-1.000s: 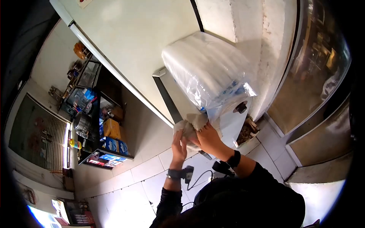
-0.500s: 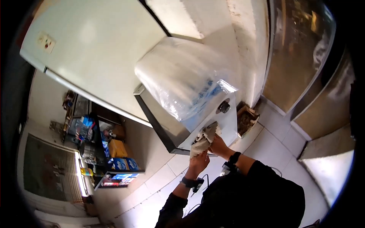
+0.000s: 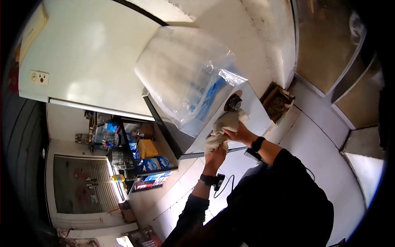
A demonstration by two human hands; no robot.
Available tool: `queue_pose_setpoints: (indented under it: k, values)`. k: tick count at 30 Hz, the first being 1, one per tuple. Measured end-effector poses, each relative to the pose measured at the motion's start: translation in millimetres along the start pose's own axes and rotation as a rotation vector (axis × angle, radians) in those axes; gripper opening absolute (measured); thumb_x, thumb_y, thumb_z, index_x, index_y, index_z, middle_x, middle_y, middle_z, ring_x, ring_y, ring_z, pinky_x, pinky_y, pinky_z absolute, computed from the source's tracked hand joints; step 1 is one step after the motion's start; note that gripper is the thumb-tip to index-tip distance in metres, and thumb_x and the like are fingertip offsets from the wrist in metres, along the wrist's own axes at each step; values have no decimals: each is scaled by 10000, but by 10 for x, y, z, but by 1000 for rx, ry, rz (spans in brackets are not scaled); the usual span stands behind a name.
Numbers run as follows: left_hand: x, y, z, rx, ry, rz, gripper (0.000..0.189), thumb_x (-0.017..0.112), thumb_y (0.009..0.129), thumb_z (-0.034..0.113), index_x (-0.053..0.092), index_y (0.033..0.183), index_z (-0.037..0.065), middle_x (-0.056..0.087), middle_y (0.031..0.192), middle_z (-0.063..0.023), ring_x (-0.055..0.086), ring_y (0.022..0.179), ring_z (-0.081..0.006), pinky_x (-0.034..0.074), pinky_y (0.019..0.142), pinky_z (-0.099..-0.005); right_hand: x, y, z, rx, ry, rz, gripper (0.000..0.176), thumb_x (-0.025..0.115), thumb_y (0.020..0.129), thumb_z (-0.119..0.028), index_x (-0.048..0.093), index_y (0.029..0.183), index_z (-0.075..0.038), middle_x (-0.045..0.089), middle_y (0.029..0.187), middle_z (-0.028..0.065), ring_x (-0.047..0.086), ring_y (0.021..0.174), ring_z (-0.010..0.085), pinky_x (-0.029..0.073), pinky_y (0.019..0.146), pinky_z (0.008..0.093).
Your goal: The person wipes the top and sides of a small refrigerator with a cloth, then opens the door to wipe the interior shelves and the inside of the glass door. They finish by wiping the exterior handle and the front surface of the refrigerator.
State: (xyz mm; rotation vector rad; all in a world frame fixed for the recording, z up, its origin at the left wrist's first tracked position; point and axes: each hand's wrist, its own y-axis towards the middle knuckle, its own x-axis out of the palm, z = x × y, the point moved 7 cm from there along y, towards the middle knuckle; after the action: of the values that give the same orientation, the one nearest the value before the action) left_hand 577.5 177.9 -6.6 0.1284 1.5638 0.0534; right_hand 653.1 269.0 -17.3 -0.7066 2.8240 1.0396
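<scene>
A crumpled beige cloth (image 3: pixel 227 122) is bunched between my two hands, lying over the pale front panel (image 3: pixel 256 108) of a box-like appliance. My right hand (image 3: pixel 240 135) grips the cloth's right side with bent fingers. Lower and to the left, my left hand (image 3: pixel 215 157) is closed on its lower end. Just above the cloth, a black knob (image 3: pixel 233 103) sticks out of the panel. Clear plastic wrapping (image 3: pixel 185 78) with blue print covers the appliance top behind it. The cloth hides some of my fingertips.
A tall pale refrigerator-like cabinet (image 3: pixel 94 53) stands to the left. Beyond it is a dark shelf holding a yellow box (image 3: pixel 147 148) and blue packages (image 3: pixel 153 164). An open carton (image 3: pixel 279 103) sits on the tiled floor (image 3: pixel 306 144), near brownish panels (image 3: pixel 319 53) at right.
The view has turned and shifted. Both hands and the cloth have moved up the panel, closer to the knob, and the cloth is spread wider. Both hands still hold it.
</scene>
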Motion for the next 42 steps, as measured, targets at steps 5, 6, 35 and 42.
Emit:
queue_pose_setpoints:
  k: [5, 6, 35, 42]
  values:
    - [-99, -180, -112, -35, 65, 113, 395, 488, 687, 170, 429, 1073, 104, 456, 1054, -131, 478, 911, -255, 397, 758, -350, 46, -193, 113, -85, -123, -122, 289, 564, 665, -156, 503, 943, -108, 513, 934, 81, 480, 866, 240, 383, 776, 333]
    - [-106, -207, -152, -67, 5, 90, 410, 521, 624, 94, 479, 1031, 58, 479, 1022, -141, 449, 951, -302, 346, 829, -382, 47, -182, 75, -91, -122, -124, 289, 564, 665, -156, 503, 943, -108, 513, 934, 81, 480, 866, 240, 383, 776, 333]
    - [-95, -252, -363, -196, -407, 224, 254, 488, 675, 68, 536, 924, 46, 530, 912, -135, 496, 851, -277, 388, 750, -349, 6, -237, -143, -258, -341, -200, 282, 545, 641, -123, 513, 921, -100, 487, 974, 90, 469, 882, 268, 382, 776, 354]
    - [-73, -115, -251, -195, 130, 196, 260, 501, 645, 112, 522, 904, 113, 518, 928, -140, 501, 845, -296, 405, 702, -405, 57, -17, -437, -349, -251, -164, 320, 525, 688, -205, 490, 1000, -145, 475, 1012, 70, 451, 934, 232, 320, 838, 376]
